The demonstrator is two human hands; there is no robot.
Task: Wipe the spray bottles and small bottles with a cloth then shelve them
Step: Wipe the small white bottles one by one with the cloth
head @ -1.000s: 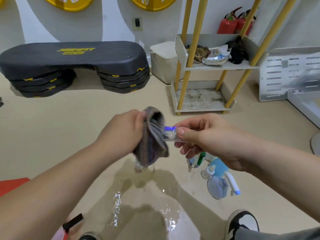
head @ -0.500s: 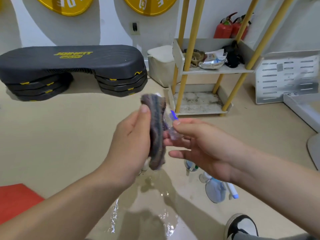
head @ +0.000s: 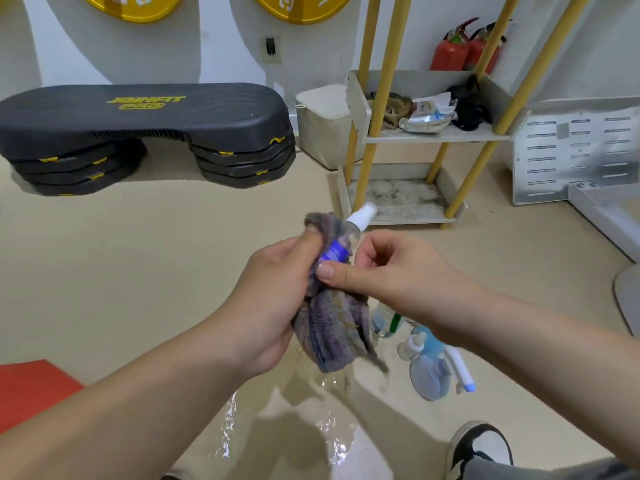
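The left hand (head: 273,299) is gripping the grey cloth (head: 329,330), bunching it around the small spray bottle (head: 335,251), whose white cap (head: 362,214) is pointing toward one o'clock. The right hand (head: 391,271), at three o'clock of the cloth, is pinching the bottle's lower end with thumb and curled fingers. Wiping looks mid-way on this one. At five o'clock, more bottles (head: 429,365) are lying on the floor (head: 138,271), likely waiting. The shelf rack (head: 440,135) at one o'clock is showing no bottles yet.
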